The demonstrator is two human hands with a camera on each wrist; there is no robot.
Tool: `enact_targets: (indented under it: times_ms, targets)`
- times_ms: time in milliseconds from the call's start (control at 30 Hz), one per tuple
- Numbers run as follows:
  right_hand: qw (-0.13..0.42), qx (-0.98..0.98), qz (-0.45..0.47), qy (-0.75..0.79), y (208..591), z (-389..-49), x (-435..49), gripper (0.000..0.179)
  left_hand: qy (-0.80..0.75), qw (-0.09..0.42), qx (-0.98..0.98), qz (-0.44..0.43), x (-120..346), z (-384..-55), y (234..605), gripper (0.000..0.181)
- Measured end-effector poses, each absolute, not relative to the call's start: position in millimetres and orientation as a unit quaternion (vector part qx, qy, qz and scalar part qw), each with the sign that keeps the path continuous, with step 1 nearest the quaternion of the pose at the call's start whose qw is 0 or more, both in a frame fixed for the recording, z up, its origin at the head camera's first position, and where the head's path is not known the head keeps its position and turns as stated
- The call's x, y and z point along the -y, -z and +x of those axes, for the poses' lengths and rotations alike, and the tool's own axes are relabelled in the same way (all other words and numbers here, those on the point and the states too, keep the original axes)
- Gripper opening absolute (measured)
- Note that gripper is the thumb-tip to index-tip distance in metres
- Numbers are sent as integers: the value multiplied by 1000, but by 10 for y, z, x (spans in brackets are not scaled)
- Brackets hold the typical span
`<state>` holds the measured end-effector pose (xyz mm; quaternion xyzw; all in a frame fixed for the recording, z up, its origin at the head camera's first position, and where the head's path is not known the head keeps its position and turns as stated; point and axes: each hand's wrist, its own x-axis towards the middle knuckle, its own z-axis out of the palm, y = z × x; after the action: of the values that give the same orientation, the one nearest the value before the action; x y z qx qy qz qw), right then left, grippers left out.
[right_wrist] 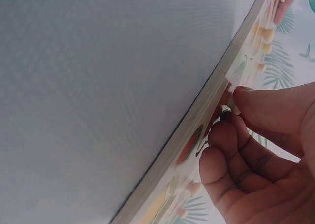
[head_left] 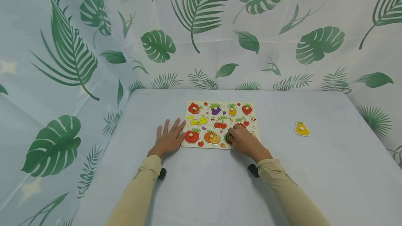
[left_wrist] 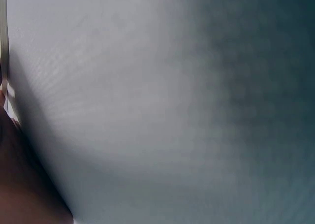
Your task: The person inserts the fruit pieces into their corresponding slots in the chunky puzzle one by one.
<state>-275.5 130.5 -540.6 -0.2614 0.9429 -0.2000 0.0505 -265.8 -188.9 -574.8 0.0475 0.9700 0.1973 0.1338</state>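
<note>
A wooden fruit puzzle board (head_left: 220, 146) with knobbed pieces lies flat on the table. My right hand (head_left: 246, 142) is over its lower right part; thumb and fingers pinch the knob of a green-and-red watermelon puzzle piece (head_left: 228, 138). In the right wrist view the thumb (right_wrist: 270, 106) and curled fingers meet at that knob, close against the board. My left hand (head_left: 169, 138) rests with fingers spread at the board's left edge. The left wrist view is mostly blurred cloth, with part of the hand at its left edge.
A yellow pear puzzle piece (head_left: 302, 129) with a knob lies on the table to the right of the board. The table has a pale cloth (head_left: 201, 191). Behind it and to the left hang white curtains (head_left: 216, 65) printed with green leaves.
</note>
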Motion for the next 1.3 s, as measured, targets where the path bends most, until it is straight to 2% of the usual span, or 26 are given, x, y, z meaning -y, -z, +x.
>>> enact_targets:
  times_ms: [300, 467, 600, 800, 1067, 1300]
  targets:
    - [40, -942, -266, 203, 5381, -2732, -1328, 9, -201, 141, -968, 48, 1869, -2675, 5754, 66]
    - [20, -937, -277, 213, 5398, -2720, -1384, 5, -204, 145, -967, 45, 1865, -2692, 5770, 66]
    - [12, -931, -283, 229, 5401, -2723, -1457, 12, -200, 148, -968, 42, 1861, -2691, 5770, 66]
    - [32, -935, -253, 245, 5340, -2721, -1624, 18, -198, 140, -969, 40, 1860, -2668, 5736, 66]
    - [13, -935, -236, 264, 5283, -2718, -1913, 18, -192, 136, -971, 42, 1897, -2646, 5750, 66]
    - [31, -950, -181, 253, 5220, -2746, -2221, 21, -195, 141, -970, 44, 1877, -2649, 5726, 66]
